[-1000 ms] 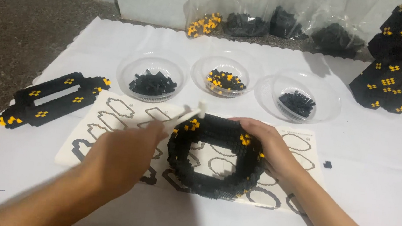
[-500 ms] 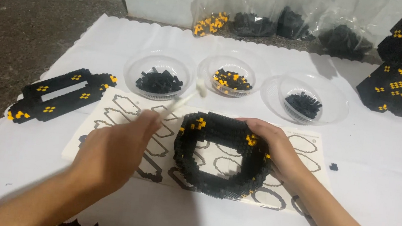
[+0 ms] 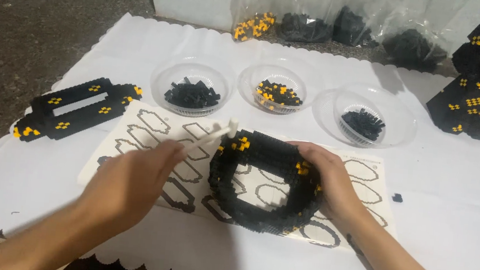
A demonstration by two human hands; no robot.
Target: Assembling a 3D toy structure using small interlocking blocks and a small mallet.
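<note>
Fingers of the left hand [image 3: 132, 180] are closed around the near end of a thin white plastic hammer-like tool [image 3: 208, 138]. Its long axis runs diagonally away from that grip, up and to the right, and its small white head sits at the far end, right against the upper left rim of a black ring-shaped brick build with yellow spots [image 3: 265, 180]. The right hand [image 3: 331, 180] is wrapped over the ring's right side, fingers curled on its top edge, steadying it. The ring lies flat on a white instruction sheet printed with black outlines [image 3: 154, 127], just right of the left hand's grip. Beyond the tool's head stand three clear plastic bowls of small bricks [image 3: 281, 95]. Well to the left of the left hand lies a flat black brick frame with yellow spots [image 3: 74, 109], on the white scalloped table cover [image 3: 449, 188].
</note>
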